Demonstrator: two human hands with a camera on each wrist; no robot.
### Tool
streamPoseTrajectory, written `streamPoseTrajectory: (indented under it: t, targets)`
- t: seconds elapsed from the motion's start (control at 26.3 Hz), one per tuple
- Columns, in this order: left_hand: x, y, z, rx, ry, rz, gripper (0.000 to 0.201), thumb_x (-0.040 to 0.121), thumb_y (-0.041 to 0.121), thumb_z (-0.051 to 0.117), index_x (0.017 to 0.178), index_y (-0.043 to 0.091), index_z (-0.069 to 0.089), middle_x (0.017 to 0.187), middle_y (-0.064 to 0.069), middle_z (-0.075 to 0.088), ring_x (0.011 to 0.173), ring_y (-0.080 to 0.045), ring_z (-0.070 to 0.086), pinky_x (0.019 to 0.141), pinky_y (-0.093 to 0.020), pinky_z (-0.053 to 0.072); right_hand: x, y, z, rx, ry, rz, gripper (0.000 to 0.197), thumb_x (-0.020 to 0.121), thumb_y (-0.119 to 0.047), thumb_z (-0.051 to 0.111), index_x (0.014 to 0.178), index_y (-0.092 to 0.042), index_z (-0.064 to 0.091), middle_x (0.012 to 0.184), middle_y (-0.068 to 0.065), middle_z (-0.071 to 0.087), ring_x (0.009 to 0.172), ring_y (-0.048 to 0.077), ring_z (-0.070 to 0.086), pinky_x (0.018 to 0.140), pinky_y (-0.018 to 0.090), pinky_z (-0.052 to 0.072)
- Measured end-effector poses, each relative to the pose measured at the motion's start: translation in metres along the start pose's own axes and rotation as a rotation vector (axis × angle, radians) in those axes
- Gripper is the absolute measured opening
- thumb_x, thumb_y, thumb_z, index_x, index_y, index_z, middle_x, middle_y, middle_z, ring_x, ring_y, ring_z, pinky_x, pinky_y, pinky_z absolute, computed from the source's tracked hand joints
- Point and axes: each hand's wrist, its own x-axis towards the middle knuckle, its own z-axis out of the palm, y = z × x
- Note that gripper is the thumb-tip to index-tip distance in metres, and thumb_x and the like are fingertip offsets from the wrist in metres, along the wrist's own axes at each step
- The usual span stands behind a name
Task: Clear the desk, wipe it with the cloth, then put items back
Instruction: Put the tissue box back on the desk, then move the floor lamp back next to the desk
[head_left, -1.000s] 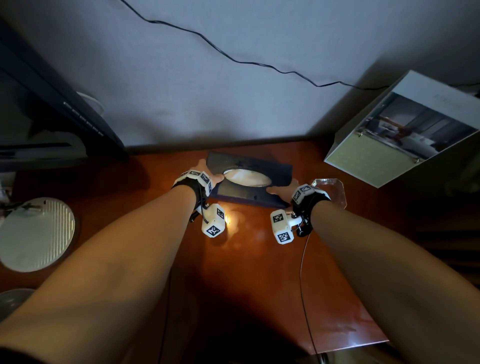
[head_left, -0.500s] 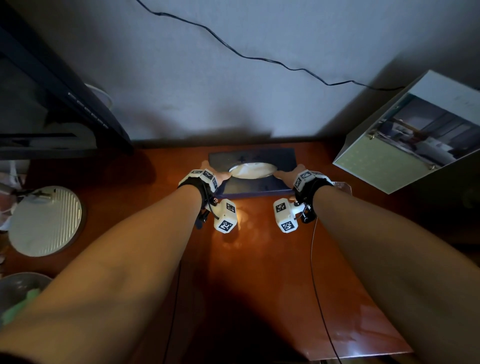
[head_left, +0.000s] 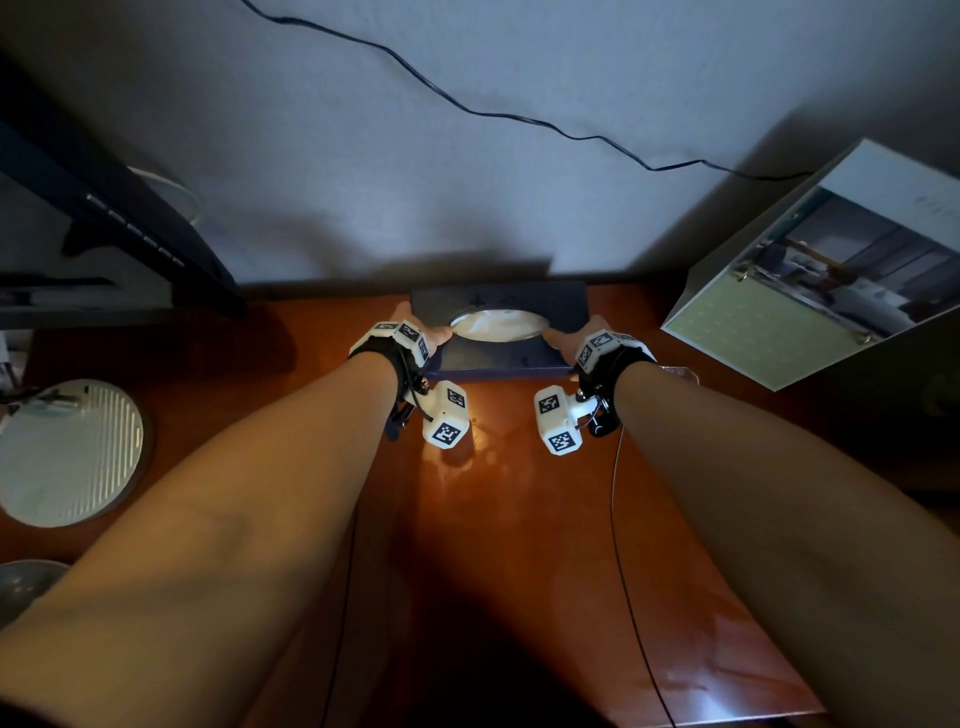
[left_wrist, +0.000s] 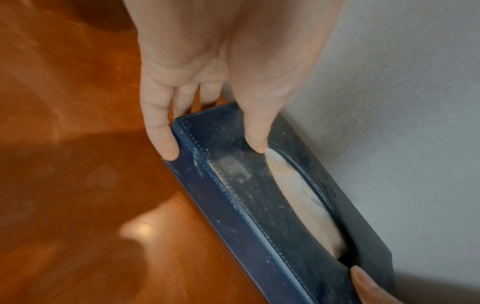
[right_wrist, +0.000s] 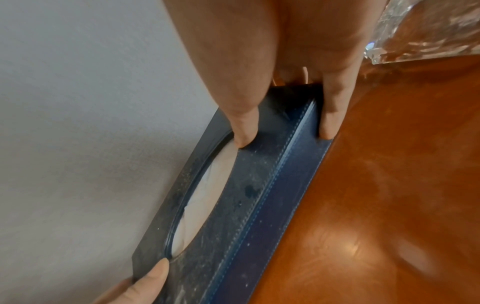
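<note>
A dark blue tissue box (head_left: 498, 361) with an oval opening showing white tissue lies lengthwise at the back of the brown wooden desk (head_left: 519, 519), its long side against the wall. My left hand (head_left: 415, 332) grips its left end, thumb on top near the opening and fingers down the end and front side. My right hand (head_left: 571, 338) grips the right end the same way. The left wrist view shows the dusty box (left_wrist: 233, 185) pinched by my left hand (left_wrist: 211, 144). In the right wrist view my right hand (right_wrist: 284, 137) pinches the box (right_wrist: 246, 205).
A dark monitor (head_left: 130, 223) stands at the back left, a round white ribbed disc (head_left: 67, 452) at the left edge, a grey bowl (head_left: 26, 587) below it. A white printed box (head_left: 810, 270) sits at the right. A clear faceted object (head_left: 680, 374) lies by my right wrist.
The tissue box was tilted and nearer to me; both hands have pushed it back and squared it against the wall, still holding its ends.
</note>
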Motion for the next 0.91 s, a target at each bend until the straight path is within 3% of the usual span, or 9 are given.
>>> streamPoseTrajectory:
  t: [0.11, 0.19, 0.27, 0.34, 0.42, 0.53, 0.69, 0.91]
  targets:
    - [-0.005, 0.0, -0.002, -0.003, 0.004, 0.029, 0.084, 0.077, 0.054, 0.071, 0.146, 0.023, 0.035, 0.146, -0.014, 0.049, 0.125, -0.039, 0.053, 0.102, -0.053, 0.046, -0.002, -0.002, 0.001, -0.059, 0.002, 0.001, 0.092, 0.083, -0.062, 0.062, 0.149, -0.009, 0.027, 0.143, 0.02, 0.047, 0.124, 0.041, 0.052, 0.102, 0.05, 0.045]
    - [-0.013, 0.001, -0.004, 0.033, 0.01, 0.045, 0.085, 0.079, 0.056, 0.069, 0.147, 0.022, 0.033, 0.147, -0.014, 0.048, 0.124, -0.039, 0.054, 0.101, -0.052, 0.047, -0.007, -0.002, -0.001, -0.134, -0.003, -0.021, 0.089, 0.086, -0.062, 0.058, 0.149, -0.007, 0.028, 0.139, 0.02, 0.049, 0.122, 0.04, 0.053, 0.101, 0.047, 0.046]
    - [-0.024, 0.002, -0.008, 0.123, 0.018, 0.054, 0.086, 0.082, 0.056, 0.066, 0.15, 0.019, 0.03, 0.149, -0.014, 0.046, 0.127, -0.039, 0.052, 0.103, -0.05, 0.046, -0.011, -0.003, -0.004, -0.19, 0.012, -0.052, 0.082, 0.087, -0.059, 0.06, 0.144, -0.005, 0.037, 0.134, 0.019, 0.054, 0.116, 0.036, 0.057, 0.091, 0.038, 0.047]
    - [-0.04, 0.006, -0.017, 0.252, 0.034, 0.095, 0.083, 0.085, 0.052, 0.066, 0.149, 0.015, 0.031, 0.147, -0.015, 0.046, 0.126, -0.039, 0.052, 0.102, -0.046, 0.046, -0.02, -0.006, -0.012, -0.238, 0.054, -0.104, 0.069, 0.087, -0.045, 0.065, 0.138, -0.004, 0.044, 0.132, 0.017, 0.056, 0.112, 0.033, 0.058, 0.082, 0.034, 0.044]
    - [-0.062, 0.01, -0.033, 0.363, 0.059, 0.168, 0.077, 0.086, 0.044, 0.068, 0.147, 0.011, 0.034, 0.143, -0.017, 0.049, 0.123, -0.038, 0.054, 0.093, -0.043, 0.047, -0.034, -0.008, -0.019, -0.278, 0.104, -0.181, 0.064, 0.087, -0.031, 0.068, 0.139, -0.005, 0.043, 0.137, 0.018, 0.053, 0.121, 0.035, 0.054, 0.091, 0.038, 0.045]
    - [-0.088, 0.015, -0.054, 0.486, 0.068, 0.275, 0.067, 0.088, 0.04, 0.067, 0.142, 0.011, 0.041, 0.137, -0.015, 0.054, 0.117, -0.035, 0.057, 0.084, -0.039, 0.046, -0.062, -0.013, -0.027, -0.398, 0.119, -0.282, 0.062, 0.083, -0.031, 0.068, 0.138, -0.012, 0.047, 0.136, 0.015, 0.055, 0.118, 0.035, 0.056, 0.094, 0.039, 0.05]
    - [-0.121, 0.017, -0.083, 0.581, 0.025, 0.451, 0.07, 0.087, 0.05, 0.065, 0.143, 0.012, 0.045, 0.143, -0.011, 0.05, 0.125, -0.033, 0.053, 0.102, -0.044, 0.046, -0.114, -0.022, -0.04, -0.456, 0.131, -0.389, 0.063, 0.088, -0.035, 0.067, 0.144, -0.016, 0.045, 0.146, 0.011, 0.048, 0.13, 0.031, 0.05, 0.104, 0.036, 0.042]
    - [-0.187, 0.009, -0.133, 0.517, 0.14, 0.592, 0.067, 0.084, 0.056, 0.064, 0.137, 0.018, 0.051, 0.141, -0.007, 0.052, 0.124, -0.032, 0.052, 0.102, -0.042, 0.046, -0.198, -0.04, -0.06, -0.515, 0.234, -0.535, 0.052, 0.092, -0.031, 0.061, 0.14, -0.014, 0.05, 0.142, 0.01, 0.051, 0.129, 0.03, 0.049, 0.104, 0.036, 0.042]
